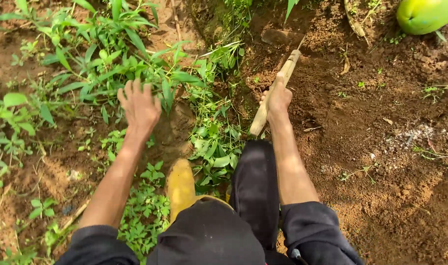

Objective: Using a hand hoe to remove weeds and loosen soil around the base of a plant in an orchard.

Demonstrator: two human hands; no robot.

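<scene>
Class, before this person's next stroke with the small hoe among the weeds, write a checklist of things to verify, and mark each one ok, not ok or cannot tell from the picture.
1. Right hand closed on the wooden handle: ok.
2. Blade seen whole: not ok, half buried in soil.
3. Left hand apart from the blade: ok, open over the weeds.
4. Yellow boot apart from the blade: ok, well behind it.
5. Blade firm on the handle: cannot tell.
</scene>
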